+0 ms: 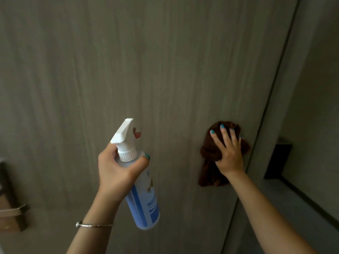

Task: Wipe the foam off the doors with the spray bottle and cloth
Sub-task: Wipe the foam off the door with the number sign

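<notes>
Nearest us, our left hand (117,169) grips the neck of the spray bottle (141,189), fingers curled round it just under the white trigger head, nozzle aimed at the door (128,61). Our right hand (229,153) presses the brown cloth (209,169) flat against the door near its right edge, fingers spread and straight. A metal handle (12,211) sits at the door's left edge. We see no clear foam.

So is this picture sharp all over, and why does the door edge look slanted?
Head view: dim, even light with no glare on the door; the spray bottle and cloth read fairly sharp, while the door handle at the left edge is smeared; the slanted, slightly bowed door edge is wide-angle distortion.
</notes>
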### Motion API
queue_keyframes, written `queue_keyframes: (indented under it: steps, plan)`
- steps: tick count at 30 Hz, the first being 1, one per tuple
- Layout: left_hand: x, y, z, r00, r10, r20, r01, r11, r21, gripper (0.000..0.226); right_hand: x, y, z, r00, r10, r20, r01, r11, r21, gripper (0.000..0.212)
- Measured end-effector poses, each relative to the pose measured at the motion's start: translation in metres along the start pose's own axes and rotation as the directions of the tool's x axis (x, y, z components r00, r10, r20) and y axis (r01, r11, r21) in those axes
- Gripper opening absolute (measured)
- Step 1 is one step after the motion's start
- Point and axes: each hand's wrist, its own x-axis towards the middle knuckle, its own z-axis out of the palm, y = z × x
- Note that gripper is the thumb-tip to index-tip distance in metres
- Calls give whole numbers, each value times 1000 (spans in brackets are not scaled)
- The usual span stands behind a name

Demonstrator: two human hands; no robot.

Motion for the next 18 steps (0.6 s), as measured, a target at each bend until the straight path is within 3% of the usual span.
queue_keyframes:
  steps: [4,10,15,18]
  plan:
    - [-4,0,41,999,-20,34,21,1000,-13,44,-17,48,-9,975,217,-49,-212,973,87,65]
    - [8,9,73,999,-1,55,4,998,-60,45,0,53,-19,969,246,-13,-244,966,87,64]
    - [25,17,66,998,45,33,-42,996,-79,50,89,48,-49,964,250,-91,-250,968,3,69]
    - [32,22,47,998,62,20,-60,995,-75,52,147,27,-67,935,317,-157,-315,948,37,74]
